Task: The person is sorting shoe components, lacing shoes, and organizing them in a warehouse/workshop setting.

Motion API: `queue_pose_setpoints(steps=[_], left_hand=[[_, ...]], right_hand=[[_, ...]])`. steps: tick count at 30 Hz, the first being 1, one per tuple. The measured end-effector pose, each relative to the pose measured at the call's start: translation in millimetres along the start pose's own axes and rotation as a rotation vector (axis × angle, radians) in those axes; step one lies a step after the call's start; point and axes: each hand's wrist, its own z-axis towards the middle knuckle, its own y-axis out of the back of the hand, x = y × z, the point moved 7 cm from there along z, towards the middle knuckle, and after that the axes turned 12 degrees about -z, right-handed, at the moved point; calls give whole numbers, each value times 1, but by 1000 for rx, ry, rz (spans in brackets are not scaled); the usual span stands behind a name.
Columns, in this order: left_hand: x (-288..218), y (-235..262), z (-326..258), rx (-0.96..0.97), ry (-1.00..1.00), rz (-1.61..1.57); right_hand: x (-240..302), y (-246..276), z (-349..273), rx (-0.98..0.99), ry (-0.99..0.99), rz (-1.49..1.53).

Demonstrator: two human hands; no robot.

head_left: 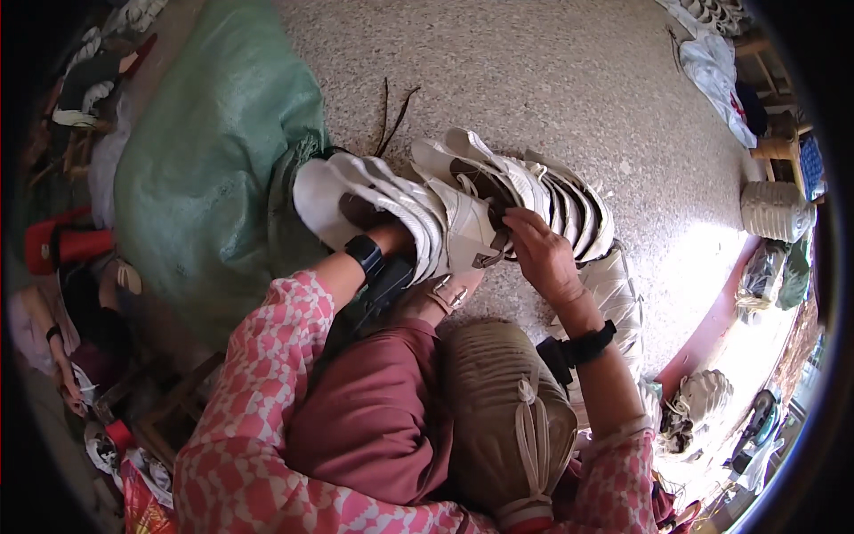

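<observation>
White shoe uppers (463,209), nested in a row, at frame centre.
Right hand (541,254) pinches one upper at 3 o'clock; left hand (400,238) mostly buried beneath the row, grip unclear. Green woven sack (209,151) at 9 o'clock.

The person's right hand (543,254) rests with its fingers on a row of white shoe uppers (498,200) stacked side by side. The left hand is hidden behind the left part of this row. A green woven sack (209,151) lies on the speckled floor (569,80) just beside the row.
</observation>
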Motion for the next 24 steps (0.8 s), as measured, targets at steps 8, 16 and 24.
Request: queue_pose_setpoints(steps=[8, 16, 24], left_hand=[[-6, -16, 16, 1, -14, -110], [33, -2, 1, 9, -47, -217], [51, 0, 12, 10, -75, -333]], right_hand=[[6, 4, -11, 198, 211, -103], [8, -13, -3, 224, 198, -347], [-3, -28, 3, 156, 91, -472]])
